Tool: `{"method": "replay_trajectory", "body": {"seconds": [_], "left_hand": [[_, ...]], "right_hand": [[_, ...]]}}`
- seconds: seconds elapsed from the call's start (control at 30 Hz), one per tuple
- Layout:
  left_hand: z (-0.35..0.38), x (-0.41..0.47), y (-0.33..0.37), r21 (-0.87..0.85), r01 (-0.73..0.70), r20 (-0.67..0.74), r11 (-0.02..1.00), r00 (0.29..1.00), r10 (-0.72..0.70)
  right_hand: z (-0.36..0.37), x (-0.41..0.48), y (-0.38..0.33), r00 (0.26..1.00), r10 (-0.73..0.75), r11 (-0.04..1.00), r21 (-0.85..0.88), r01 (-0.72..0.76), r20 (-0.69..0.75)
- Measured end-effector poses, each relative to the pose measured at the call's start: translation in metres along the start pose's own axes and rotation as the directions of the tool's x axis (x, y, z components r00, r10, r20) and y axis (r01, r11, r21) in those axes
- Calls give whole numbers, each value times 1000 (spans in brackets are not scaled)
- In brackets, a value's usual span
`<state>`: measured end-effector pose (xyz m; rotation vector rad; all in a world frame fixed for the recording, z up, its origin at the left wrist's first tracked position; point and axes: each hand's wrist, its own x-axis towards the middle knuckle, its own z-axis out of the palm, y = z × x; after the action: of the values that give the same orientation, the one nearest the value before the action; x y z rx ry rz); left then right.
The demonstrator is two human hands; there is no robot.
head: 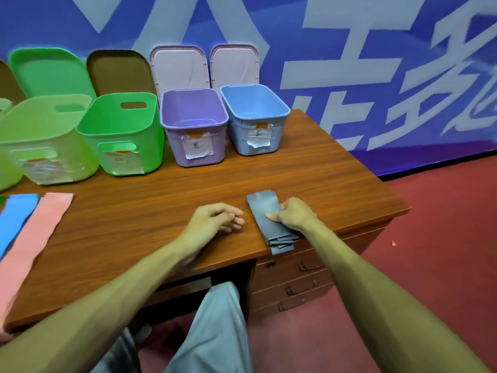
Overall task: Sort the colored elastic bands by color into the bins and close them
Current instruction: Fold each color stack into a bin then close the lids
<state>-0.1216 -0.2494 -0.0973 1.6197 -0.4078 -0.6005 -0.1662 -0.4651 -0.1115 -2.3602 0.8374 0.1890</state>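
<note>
Currently four open plastic bins show fully in a row across the upper left of the brown wooden desk (161, 189): one pale green bin (45, 135), one bright green bin (150, 141), one purple bin (174, 141), one blue bin (239, 135). Flat at the left edge lie one blue elastic band (16, 216) and one pink elastic band (35, 246). At lower centre sits one stack of folded grey elastic bands (262, 211), layer count unclear. The right hand (295, 214) grasps the stack, thumb on top. The left hand (212, 219) is just beside it, fingers loosely curled, holding nothing.
</note>
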Motion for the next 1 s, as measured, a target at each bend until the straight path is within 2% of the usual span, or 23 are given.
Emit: {"method": "replay_trajectory", "body": {"seconds": [0.1, 0.2, 0.37, 0.47, 0.53, 0.63, 0.73, 0.87, 1.0], "left_hand": [[-13, -1, 5, -26, -4, -74, 1000, 997, 2], [-24, -2, 7, -5, -9, -87, 1000, 996, 9], [-41, -3, 14, 77, 29, -103, 997, 994, -21], [-52, -8, 21, 100, 54, -115, 993, 992, -43], [-63, -14, 27, 108, 91, -113, 990, 990, -78], [-84, -29, 40, 74, 104, -102, 992, 990, -96], [-116, -48, 51, 85, 16, -155, 996, 988, -2], [-171, -72, 68, 144, -119, -299, 982, 941, 158], [-211, -91, 79, 182, -124, -329, 976, 927, 179]], "right_hand": [[0, -6, -17, 998, 60, 998, 11, -60, -15], [-2, -12, -31, 997, 81, 996, 41, -81, -1], [0, -21, -47, 992, 111, 915, 383, -125, 58], [-1, -40, -77, 996, -21, 857, 515, -27, 87], [1, -50, -102, 986, -128, 767, 641, 29, 109], [12, -64, -151, 957, -274, 559, 825, 81, 91], [24, -74, -204, 917, -386, 376, 925, 59, 99], [38, -85, -262, 849, -501, 271, 962, -31, 168], [50, -86, -302, 799, -566, 191, 975, -111, 201]]}}
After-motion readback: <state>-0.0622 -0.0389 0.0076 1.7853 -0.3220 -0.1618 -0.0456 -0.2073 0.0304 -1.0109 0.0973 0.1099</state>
